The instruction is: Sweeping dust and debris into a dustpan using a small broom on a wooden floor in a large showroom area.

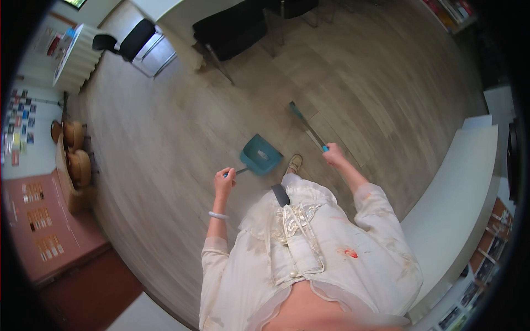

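My left hand (224,179) is closed round the handle of a teal dustpan (253,148), whose pan is down near the floor ahead of me. A small pale patch shows inside the pan; I cannot make out whether it is litter or a label. In my right hand (334,156) is the long handle of a broom (312,132), gripped near its top. The narrow teal broom head (296,110) points away from me, to the right of the pan and apart from it. Whether its bristles touch the floor I cannot tell.
Wood-look floor (165,138) spreads around me, and my shoe (295,163) stands near the dustpan. Black chairs (229,33) are at the far side. A curved white counter (455,193) runs along my right. Round brown stools (78,167) stand by the left wall.
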Motion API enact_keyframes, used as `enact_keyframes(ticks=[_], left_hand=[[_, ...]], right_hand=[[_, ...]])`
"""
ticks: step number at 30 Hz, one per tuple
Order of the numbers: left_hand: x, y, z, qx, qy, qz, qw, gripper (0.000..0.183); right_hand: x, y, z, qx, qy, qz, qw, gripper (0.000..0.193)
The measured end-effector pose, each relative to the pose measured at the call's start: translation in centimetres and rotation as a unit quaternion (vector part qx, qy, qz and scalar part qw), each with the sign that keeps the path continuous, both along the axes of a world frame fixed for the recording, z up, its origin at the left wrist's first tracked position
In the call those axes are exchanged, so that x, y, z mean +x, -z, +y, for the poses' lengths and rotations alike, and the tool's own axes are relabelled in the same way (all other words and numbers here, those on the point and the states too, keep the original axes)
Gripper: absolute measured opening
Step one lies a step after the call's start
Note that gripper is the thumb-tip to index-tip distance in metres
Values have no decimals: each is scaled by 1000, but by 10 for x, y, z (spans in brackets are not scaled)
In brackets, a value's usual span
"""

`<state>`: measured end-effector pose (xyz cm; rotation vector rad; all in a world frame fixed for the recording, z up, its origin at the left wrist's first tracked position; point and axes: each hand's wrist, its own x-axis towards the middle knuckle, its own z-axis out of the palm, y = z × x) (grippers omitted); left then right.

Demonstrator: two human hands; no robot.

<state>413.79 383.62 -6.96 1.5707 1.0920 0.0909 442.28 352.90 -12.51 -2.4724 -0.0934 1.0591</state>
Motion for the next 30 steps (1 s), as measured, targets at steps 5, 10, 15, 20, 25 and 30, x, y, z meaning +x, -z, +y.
enact_keyframes(ticks=[5, 10, 15, 20, 25, 30], left_hand=[[125, 17, 17, -37, 16, -26, 999, 27], [176, 5, 10, -18, 1, -29, 999, 26], [222, -21, 28, 6, 37, -28, 999, 26], [254, -18, 62, 17, 55, -73, 996, 27], [319, -12, 86, -3, 44, -84, 996, 27], [378, 8, 114, 23, 80, -52, 995, 29]], right_hand=[[43, 35, 44, -31, -16, -29, 999, 33], [40, 3, -1, 46, 41, 138, 988, 42], [60, -14, -48, 169, 252, 271, 914, 47], [95, -45, -54, 147, 252, 117, 949, 43], [168, -32, -33, 95, 240, -22, 966, 28], [236, -5, 18, -1, 260, -56, 964, 18]])
